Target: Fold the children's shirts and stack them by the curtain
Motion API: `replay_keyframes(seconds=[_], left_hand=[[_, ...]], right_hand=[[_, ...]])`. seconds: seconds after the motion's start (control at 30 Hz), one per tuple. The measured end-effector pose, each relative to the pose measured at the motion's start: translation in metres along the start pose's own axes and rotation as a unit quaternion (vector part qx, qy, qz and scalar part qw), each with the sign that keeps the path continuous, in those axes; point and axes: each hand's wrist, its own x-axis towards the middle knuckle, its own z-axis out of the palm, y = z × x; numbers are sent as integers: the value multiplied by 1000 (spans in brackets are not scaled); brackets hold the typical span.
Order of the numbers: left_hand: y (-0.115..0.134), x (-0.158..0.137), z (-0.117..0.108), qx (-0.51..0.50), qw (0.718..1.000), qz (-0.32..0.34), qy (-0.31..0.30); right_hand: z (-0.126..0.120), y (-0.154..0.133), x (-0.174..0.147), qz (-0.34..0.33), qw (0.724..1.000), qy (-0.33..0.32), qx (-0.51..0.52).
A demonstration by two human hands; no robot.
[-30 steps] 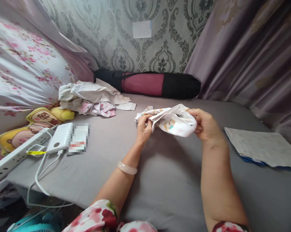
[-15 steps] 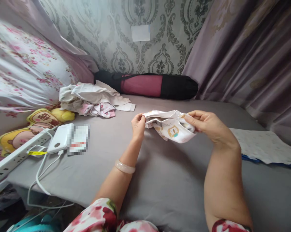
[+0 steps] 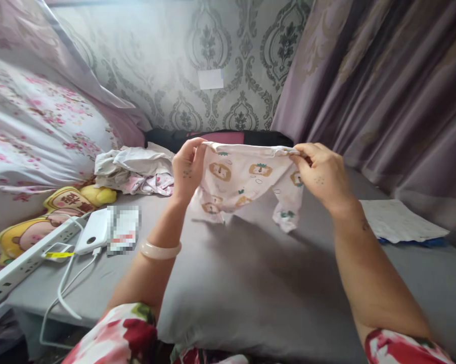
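Above the grey bed (image 3: 220, 298), inside its near edge, I had left hand (image 3: 188, 172) and right hand (image 3: 321, 174) pinching the printed garment (image 3: 243, 174) by its top corners — apart, presumably to hold its band straight.

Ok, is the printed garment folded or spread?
The garment is spread: left hand and right hand hold its top edge out between them, and its lower parts hang.

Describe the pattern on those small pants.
The small pants have tan, lion-like faces and green accents on white, clearest in the head view.
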Motion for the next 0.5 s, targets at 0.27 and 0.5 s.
replay_keyframes(seconds=[0.27, 0.5], left_hand=[[26, 55, -48, 82, 966, -24, -244], [39, 62, -40, 152, 962, 67, -217]], right_hand=[[-34, 19, 23, -18, 1000, 2, 6], [-41, 24, 29, 14, 988, -94, 119]])
